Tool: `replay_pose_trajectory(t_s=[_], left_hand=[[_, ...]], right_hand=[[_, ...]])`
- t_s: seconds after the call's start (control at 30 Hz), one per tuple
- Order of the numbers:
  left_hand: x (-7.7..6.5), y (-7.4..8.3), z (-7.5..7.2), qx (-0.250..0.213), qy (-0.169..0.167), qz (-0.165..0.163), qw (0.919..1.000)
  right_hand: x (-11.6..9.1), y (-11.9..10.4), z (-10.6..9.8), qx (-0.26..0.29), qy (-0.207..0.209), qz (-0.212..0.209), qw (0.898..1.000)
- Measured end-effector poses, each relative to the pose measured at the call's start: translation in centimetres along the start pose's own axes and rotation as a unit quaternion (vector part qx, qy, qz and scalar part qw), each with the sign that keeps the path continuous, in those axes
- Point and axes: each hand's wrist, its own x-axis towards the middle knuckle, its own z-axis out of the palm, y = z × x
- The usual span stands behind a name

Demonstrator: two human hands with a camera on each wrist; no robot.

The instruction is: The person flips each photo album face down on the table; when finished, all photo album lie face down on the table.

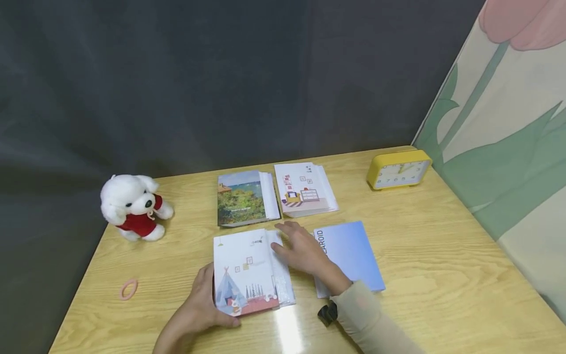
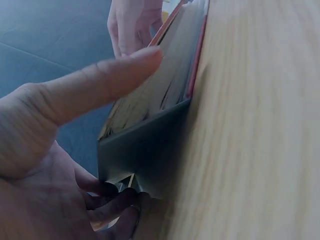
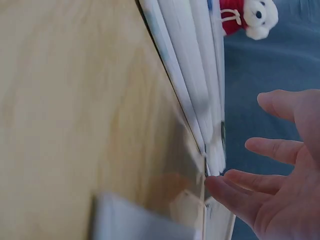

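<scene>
A photo album with a tent drawing on its white cover (image 1: 243,275) lies at the near middle of the table, its page edges fanned out to the right. My left hand (image 1: 205,302) is at its left near corner, fingers by the spine (image 2: 140,150) and the thumb stretched along the near edge. My right hand (image 1: 305,248) reaches over the album's far right corner with spread fingers. In the right wrist view, the fingers of the right hand (image 3: 270,185) are extended, near white page edges. Whether they touch the album cannot be told.
Behind lie a landscape-covered album (image 1: 240,199) and a white album with a furniture drawing (image 1: 302,191). A blue album (image 1: 351,258) lies right, partly under the right arm. A plush dog (image 1: 137,206), pink ring (image 1: 128,290) and yellow clock (image 1: 398,169) stand or lie around.
</scene>
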Motion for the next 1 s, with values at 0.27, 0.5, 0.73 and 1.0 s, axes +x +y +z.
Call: replay_pose_trajectory(t_s=[0.27,0.5,0.73,1.0], left_hand=[[0.1,-0.1,0.5,-0.056,0.004,-0.011,0.9984],[0.6,0.0,0.5,-0.167,-0.044,0.036,0.9843],[0.2,0.8,0.4,-0.247,-0.054,0.021,0.9672],[0.3,0.7,0.1,-0.280,-0.044,0.115,0.9521]], right_hand=[[-0.4,-0.8,1.1,-0.041,-0.042,-0.032,0.998],[-0.4,-1.0,1.4,-0.037,-0.041,-0.040,0.998],[-0.7,-0.8,1.4,0.008,-0.031,-0.017,0.999],[-0.6,-1.1,1.3,0.089,-0.024,0.010,0.996]])
